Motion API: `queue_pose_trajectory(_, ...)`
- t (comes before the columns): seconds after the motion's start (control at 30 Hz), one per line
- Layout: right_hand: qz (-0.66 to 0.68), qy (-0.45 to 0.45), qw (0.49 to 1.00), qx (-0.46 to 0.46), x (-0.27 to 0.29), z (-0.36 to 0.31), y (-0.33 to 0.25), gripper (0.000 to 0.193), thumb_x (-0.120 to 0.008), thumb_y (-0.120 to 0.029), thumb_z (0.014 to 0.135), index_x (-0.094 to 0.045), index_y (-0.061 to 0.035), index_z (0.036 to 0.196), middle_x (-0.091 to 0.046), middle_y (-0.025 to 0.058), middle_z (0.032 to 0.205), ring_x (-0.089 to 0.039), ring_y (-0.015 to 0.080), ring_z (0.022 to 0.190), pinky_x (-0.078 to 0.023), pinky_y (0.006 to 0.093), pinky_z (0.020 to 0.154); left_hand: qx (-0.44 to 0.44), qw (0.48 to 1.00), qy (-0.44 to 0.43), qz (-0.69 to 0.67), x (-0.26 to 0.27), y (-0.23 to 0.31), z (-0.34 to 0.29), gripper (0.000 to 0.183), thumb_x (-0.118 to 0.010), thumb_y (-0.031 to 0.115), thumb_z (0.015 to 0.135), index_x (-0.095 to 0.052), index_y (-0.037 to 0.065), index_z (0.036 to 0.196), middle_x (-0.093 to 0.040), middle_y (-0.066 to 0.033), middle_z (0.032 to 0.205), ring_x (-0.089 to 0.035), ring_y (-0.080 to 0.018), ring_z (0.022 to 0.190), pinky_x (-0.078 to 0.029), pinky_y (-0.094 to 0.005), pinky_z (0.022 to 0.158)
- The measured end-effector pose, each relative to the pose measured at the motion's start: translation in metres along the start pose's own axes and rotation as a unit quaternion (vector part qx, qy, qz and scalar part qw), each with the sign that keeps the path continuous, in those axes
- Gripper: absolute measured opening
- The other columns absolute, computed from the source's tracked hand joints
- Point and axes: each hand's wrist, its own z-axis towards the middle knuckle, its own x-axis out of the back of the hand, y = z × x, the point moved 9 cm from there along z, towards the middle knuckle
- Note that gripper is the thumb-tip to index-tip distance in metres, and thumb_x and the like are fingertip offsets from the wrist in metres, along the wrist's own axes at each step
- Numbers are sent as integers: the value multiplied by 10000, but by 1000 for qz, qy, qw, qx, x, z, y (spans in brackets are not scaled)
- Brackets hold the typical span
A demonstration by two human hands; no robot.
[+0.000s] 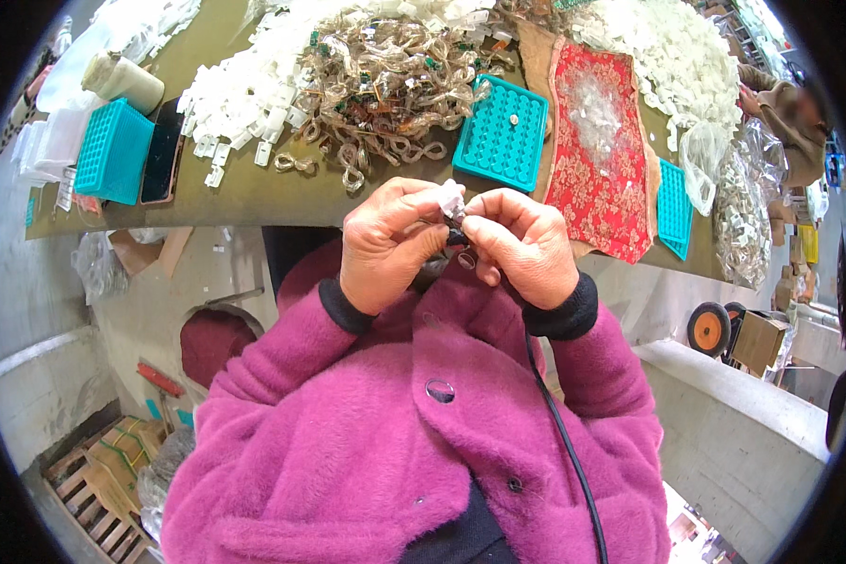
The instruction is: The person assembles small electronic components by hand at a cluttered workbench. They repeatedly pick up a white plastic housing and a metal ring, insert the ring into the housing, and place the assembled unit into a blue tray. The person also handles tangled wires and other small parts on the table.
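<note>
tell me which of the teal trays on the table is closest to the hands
The flat teal tray lying just beyond the hands, left of the red patterned cloth. The other two sit far off, at the table's left end and right edge.

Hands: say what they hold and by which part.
Both hands pinch one small white plastic piece between them: left hand on its left side, right hand at its lower right. A dark bit sits beneath.

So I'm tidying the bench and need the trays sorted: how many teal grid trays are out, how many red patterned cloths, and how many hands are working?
Teal grid trays: 3
Red patterned cloth: 1
Hands at work: 2, left hand and right hand, both pinching a small white piece
Total: 6
</note>
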Motion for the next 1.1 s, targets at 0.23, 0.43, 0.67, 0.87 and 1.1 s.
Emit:
queue_pose_trajectory(0.23, 66, -20, 995, -67, 4, 0, 21, 179, -712, -136, 990, -661, 21, 1058, -698, 48, 858, -586, 58, 584, -452, 209, 484, 118, 990, -24, -78, -5, -9, -6, 299, -710, -96, 890, -716, -39, 1183, -680, -78, 1074, -719, -176, 906, -643, -296, 766)
queue_pose_trajectory(0.43, 63, 6, 998, -4, 8, -9, 2, 156, -696, -83, 993, -651, 23, 1099, -709, 57, 918, -648, 78, 677, -541, 221, 569, 281, 932, -37, -226, -10, -29, -16, 307, -711, -58, 919, -701, -54, 1225, -702, -90, 1108, -721, -179, 940, -629, -286, 782)
queue_pose_trajectory(0.67, 23, 22, 999, -6, 7, -4, 4, 174, -737, -91, 966, -626, 6, 1058, -698, 47, 836, -659, 69, 657, -540, 212, 522, 45, 997, -64, 10, -9, 0, -3, 219, -701, -71, 922, -727, -53, 1138, -640, -82, 1075, -705, -159, 848, -621, -274, 742)
queue_pose_trajectory(0.87, -202, 91, 968, 113, 31, 10, -33, 93, -741, -76, 938, -685, -6, 963, -699, 72, 795, -655, 108, 637, -528, 282, 554, 241, 954, -52, -169, -6, -29, -6, 200, -656, 0, 958, -708, -54, 1144, -687, -91, 1011, -665, -125, 720, -569, -269, 618)
queue_pose_trajectory(1.1, -588, 163, 722, 325, 61, 62, -84, 131, -741, -164, 891, -731, -59, 967, -675, 149, 938, -690, 353, 865, -553, 440, 735, 314, 898, -37, -305, 1, -41, -9, 292, -622, 86, 998, -648, -38, 1261, -715, -107, 1025, -659, -120, 748, -564, -274, 641)
